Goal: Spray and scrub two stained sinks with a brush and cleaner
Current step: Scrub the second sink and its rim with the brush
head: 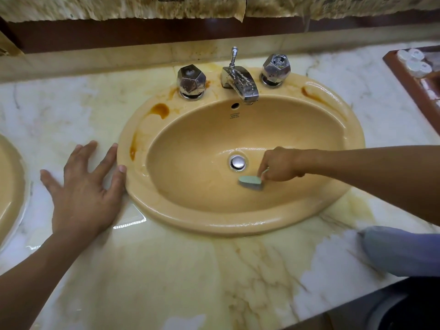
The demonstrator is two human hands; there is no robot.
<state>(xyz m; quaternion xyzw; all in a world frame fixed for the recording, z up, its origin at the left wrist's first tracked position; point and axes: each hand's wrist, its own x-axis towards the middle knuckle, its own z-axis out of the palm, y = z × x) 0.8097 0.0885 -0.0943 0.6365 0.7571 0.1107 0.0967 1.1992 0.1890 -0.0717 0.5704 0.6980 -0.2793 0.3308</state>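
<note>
Only writing I can spot is a tiny dark printed mark point(235, 115) under the overflow hole at 12 o'clock of the peach oval ceramic sink point(240, 226), way too small to read. The right hand point(279, 165) is curled round the handle of a pale green scrub brush point(250, 182), whose head sits on the bowl floor at about 5 o'clock from the chrome drain stopper point(237, 162). The left hand point(85, 186) lies flat with fingers spread on the veined marble counter point(166, 270) at 9 o'clock, thumb tip against the rim. Orange-brown stains point(160, 110) are on the rim around 10 o'clock. The chrome faucet spout point(240, 84) overhangs the bowl at 12. A second peach sink point(9, 186) pokes in far left, and a brown wooden tray point(409, 77) sits at 2 o'clock.
</note>
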